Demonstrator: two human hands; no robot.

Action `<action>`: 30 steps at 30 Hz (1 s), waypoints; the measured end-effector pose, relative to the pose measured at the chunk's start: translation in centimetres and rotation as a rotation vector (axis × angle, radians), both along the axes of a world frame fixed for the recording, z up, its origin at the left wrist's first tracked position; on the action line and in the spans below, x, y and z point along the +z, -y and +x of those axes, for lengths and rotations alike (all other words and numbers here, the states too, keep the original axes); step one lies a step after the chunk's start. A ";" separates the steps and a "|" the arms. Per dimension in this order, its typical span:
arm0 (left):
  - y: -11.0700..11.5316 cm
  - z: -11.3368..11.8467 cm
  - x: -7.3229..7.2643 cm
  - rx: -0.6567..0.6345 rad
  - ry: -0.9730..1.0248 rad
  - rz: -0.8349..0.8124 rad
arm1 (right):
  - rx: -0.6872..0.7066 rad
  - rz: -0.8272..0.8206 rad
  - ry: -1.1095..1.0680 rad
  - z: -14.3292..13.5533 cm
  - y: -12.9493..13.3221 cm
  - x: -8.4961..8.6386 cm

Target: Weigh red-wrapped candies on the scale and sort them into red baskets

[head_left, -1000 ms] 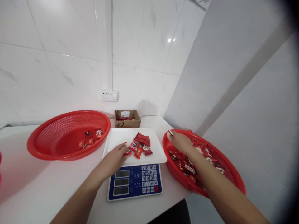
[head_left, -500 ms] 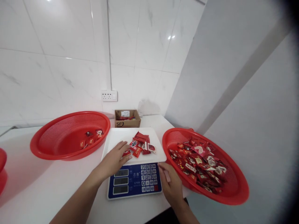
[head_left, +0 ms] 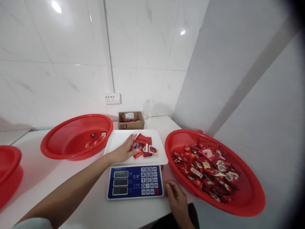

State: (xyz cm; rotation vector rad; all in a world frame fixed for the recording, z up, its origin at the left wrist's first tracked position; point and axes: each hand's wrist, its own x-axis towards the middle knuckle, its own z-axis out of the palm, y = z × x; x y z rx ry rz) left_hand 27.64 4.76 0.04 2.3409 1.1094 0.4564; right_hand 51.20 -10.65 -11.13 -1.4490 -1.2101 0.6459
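My left hand (head_left: 124, 149) lies over the white pan of the scale (head_left: 116, 136), its fingers stretched out against the left side of a small pile of red candy packets (head_left: 143, 144). A white-and-red packet (head_left: 152, 149) rests at the pile's right side. Below the pan is the scale's blue panel (head_left: 135, 183) with keys and three displays. Right of that panel, by the table edge, my right hand (head_left: 177, 198) is loosely closed with curled fingers. Whatever it may hold is hidden.
A red basket (head_left: 252, 203) full of candy packets stands at right, overhanging the table edge. Another red basket (head_left: 51, 141) with a few packets is at left, and part of a third (head_left: 9, 159) shows farther left. Behind the scale are a cardboard box (head_left: 131, 125) and a clear bottle (head_left: 145, 109).
My left hand has moved slightly up and right against the pile, its fingers now straighter. My right hand has moved down, away from the scale's right corner. The view has shifted a little.
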 end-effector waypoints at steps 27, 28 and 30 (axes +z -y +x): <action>-2.1 4.1 2.8 -0.298 -0.373 0.164 | 0.042 -0.089 -0.159 0.6 -0.1 -0.2; -2.2 3.3 3.5 -0.308 -0.357 0.111 | 0.044 -0.090 -0.154 0.6 -0.1 -0.3; -2.3 1.8 5.1 -0.240 -0.307 0.010 | 0.042 -0.097 -0.146 0.8 0.0 -0.4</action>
